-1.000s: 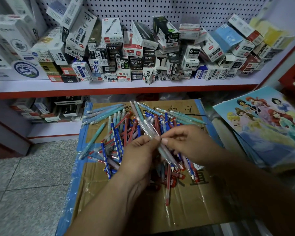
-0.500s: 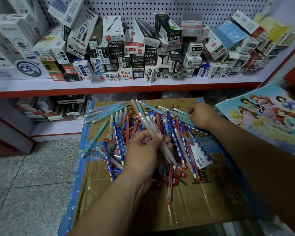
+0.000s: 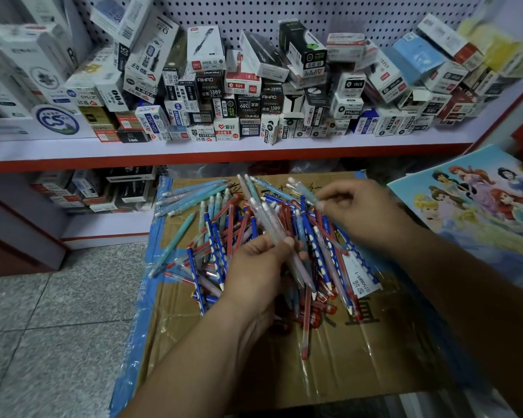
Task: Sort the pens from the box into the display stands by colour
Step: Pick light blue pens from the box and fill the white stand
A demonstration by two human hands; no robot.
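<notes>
Over pile (image 3: 215, 233), left hand (image 3: 254, 267) gripping bundle (image 3: 269, 220), right hand (image 3: 357, 212) pinching pen (image 3: 301, 190)

The cardboard box (image 3: 360, 372) was brown, with blue tape (image 3: 136, 333) down its left edge. On it lay navy pens (image 3: 215, 254) dotted white, red pens (image 3: 306, 321), pale teal pens (image 3: 191, 199) toward its far edge and frosted pink pens (image 3: 271, 221) at its middle. Right of the box, a poster (image 3: 495, 251) was sky blue; left of it, the floor (image 3: 43, 327) was speckled grey.

Pale pink pens (image 3: 269, 220) slant up from the left fingers (image 3: 281, 245), a teal pen (image 3: 302, 190) from the right fingers (image 3: 329, 203); blue-dotted, red and teal pens (image 3: 212, 233) lie heaped beneath.
</notes>
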